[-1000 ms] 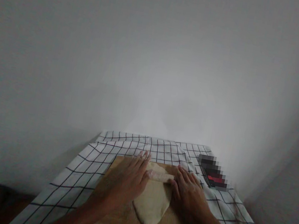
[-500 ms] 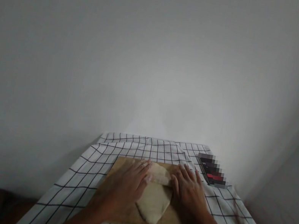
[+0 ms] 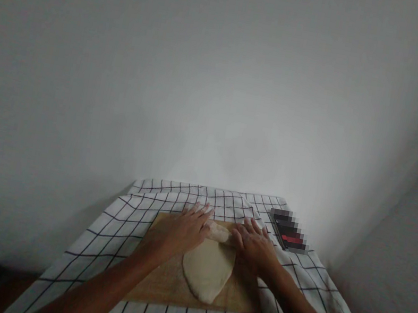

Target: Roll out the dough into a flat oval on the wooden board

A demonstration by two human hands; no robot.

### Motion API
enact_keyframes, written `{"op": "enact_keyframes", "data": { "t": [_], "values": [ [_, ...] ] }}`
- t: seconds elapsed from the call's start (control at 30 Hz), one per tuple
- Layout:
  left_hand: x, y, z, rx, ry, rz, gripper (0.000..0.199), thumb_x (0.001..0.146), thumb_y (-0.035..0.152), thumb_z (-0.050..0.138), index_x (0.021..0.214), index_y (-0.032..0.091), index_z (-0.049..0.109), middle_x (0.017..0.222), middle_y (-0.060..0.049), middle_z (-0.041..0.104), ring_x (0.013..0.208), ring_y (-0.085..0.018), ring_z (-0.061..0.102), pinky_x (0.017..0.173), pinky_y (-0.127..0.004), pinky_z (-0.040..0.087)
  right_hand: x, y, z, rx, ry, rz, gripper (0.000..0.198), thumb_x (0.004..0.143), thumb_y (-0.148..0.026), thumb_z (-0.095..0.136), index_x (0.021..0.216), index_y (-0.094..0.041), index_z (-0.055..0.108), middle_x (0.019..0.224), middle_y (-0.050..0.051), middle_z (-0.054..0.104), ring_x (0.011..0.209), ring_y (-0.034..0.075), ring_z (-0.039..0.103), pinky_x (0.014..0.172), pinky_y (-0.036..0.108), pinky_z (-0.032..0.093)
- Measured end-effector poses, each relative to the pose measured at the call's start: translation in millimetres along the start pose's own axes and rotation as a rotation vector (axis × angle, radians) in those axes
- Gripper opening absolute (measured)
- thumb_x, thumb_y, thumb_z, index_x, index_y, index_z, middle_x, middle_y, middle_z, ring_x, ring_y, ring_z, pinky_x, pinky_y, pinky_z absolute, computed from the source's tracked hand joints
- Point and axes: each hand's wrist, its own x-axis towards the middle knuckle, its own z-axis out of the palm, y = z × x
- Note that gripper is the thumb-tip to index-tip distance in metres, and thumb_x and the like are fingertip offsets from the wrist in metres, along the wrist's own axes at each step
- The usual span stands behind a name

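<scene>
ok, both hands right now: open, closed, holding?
Left hand: open, fingers extended, at the left end of the pale cylindrical roll atop the flat cream dough; palm contact hidden.
Right hand: open, fingers extended, at the roll's right end; palm contact hidden.

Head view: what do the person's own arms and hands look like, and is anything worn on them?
The left forearm and right forearm are bare as far as shown, without sleeves. The left hand and right hand are ungloved; no watch shows. Blur hides any rings.
</scene>
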Motion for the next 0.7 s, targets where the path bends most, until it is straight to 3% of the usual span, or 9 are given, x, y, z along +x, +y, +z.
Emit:
{"op": "enact_keyframes", "data": {
  "t": [0.13,0.27,0.37,0.5,0.6,0.7],
  "values": [
    [-52.9,7.0,-15.1,-0.001,0.148,0.185,0.041,0.105,0.027,0.039,0.143,0.019,0.051,0.151,-0.011,0.054,0.142,-0.026,0.046,0.117,-0.049,0.039,-67.5,-42.4,3.2,-0.005,0.190,0.012,0.049,0.105,-0.032,0.037,0.145,-0.009,0.053,0.152,0.017,0.050,0.146,0.031,0.041,0.118,0.051,0.037],
    [-94.5,9.4,-22.9,-0.024,0.155,0.162,0.037,0.105,0.029,0.041,0.138,0.026,0.056,0.136,-0.005,0.066,0.125,-0.024,0.060,0.110,-0.046,0.047,-114.3,-66.1,1.9,-0.026,0.358,-0.157,0.046,0.100,-0.027,0.043,0.140,-0.010,0.057,0.143,0.015,0.059,0.136,0.027,0.054,0.108,0.039,0.050],
    [-112.4,13.8,-21.8,0.002,0.170,0.148,0.046,0.104,0.030,0.042,0.149,0.027,0.046,0.147,-0.004,0.058,0.133,-0.024,0.056,0.116,-0.049,0.041,-125.7,-71.3,-1.7,-0.017,0.416,-0.186,0.046,0.099,-0.029,0.046,0.142,-0.014,0.055,0.142,0.012,0.061,0.131,0.024,0.059,0.102,0.037,0.054],
    [-105.0,19.1,-20.4,0.015,0.168,0.067,0.056,0.104,0.034,0.042,0.159,0.027,0.030,0.160,-0.003,0.043,0.145,-0.024,0.043,0.120,-0.049,0.035,-106.0,-65.8,-4.2,0.052,0.375,-0.073,0.041,0.103,-0.028,0.041,0.139,-0.018,0.059,0.145,0.011,0.058,0.136,0.025,0.055,0.113,0.045,0.044],
    [-74.5,15.6,-18.7,0.020,0.115,0.010,0.052,0.105,0.034,0.037,0.157,0.024,0.035,0.160,-0.005,0.043,0.149,-0.027,0.037,0.123,-0.054,0.030,-65.9,-45.9,-1.3,0.116,0.241,-0.032,0.041,0.106,-0.028,0.036,0.136,-0.019,0.062,0.143,0.010,0.061,0.138,0.025,0.052,0.119,0.047,0.036],
    [-35.3,4.0,-12.4,0.035,0.008,-0.076,0.049,0.106,0.032,0.032,0.153,0.021,0.042,0.159,-0.009,0.043,0.149,-0.029,0.036,0.122,-0.056,0.029,-14.6,-18.3,2.7,0.104,0.081,-0.012,0.044,0.108,-0.031,0.030,0.128,-0.019,0.067,0.144,0.011,0.060,0.141,0.025,0.048,0.116,0.044,0.039]
  ]
}}
